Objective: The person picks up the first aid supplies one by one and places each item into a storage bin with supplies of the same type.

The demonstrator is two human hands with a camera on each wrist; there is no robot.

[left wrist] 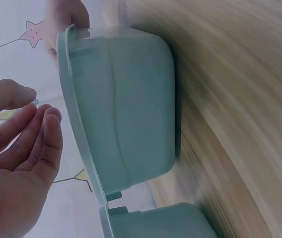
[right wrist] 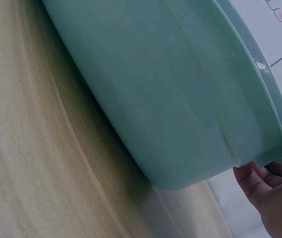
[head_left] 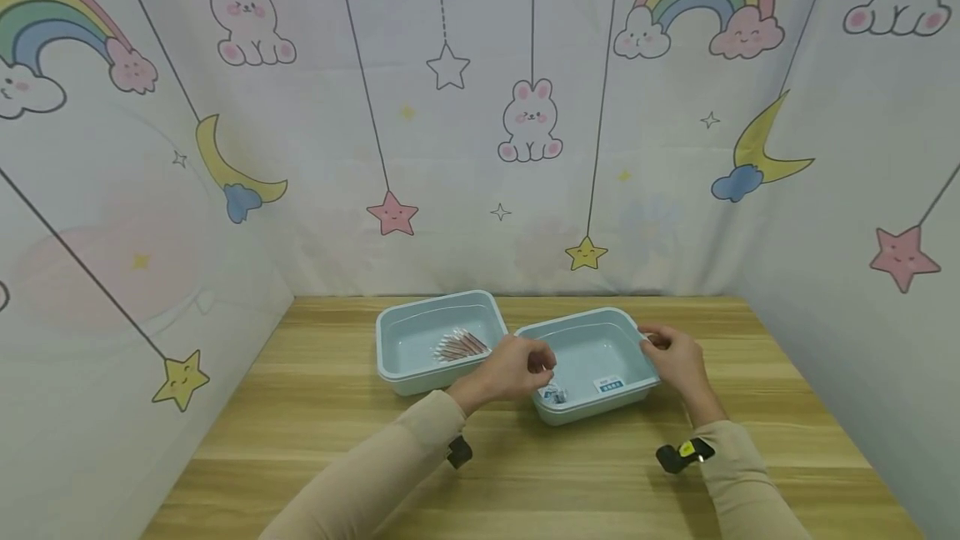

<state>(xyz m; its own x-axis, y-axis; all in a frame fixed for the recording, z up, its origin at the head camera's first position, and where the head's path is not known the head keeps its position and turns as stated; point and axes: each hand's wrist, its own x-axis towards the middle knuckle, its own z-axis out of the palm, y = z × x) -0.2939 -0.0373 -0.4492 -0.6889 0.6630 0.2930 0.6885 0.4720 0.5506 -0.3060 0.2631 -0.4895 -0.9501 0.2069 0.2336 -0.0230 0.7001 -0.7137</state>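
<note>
My left hand [head_left: 517, 365] is over the left rim of the right basin [head_left: 592, 340], thumb and fingertips drawn together. Between them in the left wrist view, the left hand [left wrist: 27, 134] pinches a small pale-blue bit [left wrist: 36, 102], too little of it visible to name. Below the fingers, inside that basin, lie small blue-and-white packets [head_left: 553, 393]. A flat blue-and-white label or packet [head_left: 608, 384] lies near its front wall. My right hand [head_left: 677, 361] grips the basin's right rim; the right wrist view shows the right hand [right wrist: 275, 183] with fingers under the lip.
A second pale-blue basin [head_left: 397, 377] stands to the left, close to the first, with several cotton swabs [head_left: 460, 346] in it. Both sit on a wood-grain table [head_left: 570, 482]. Printed cloth walls [head_left: 465, 248] enclose the back and both sides.
</note>
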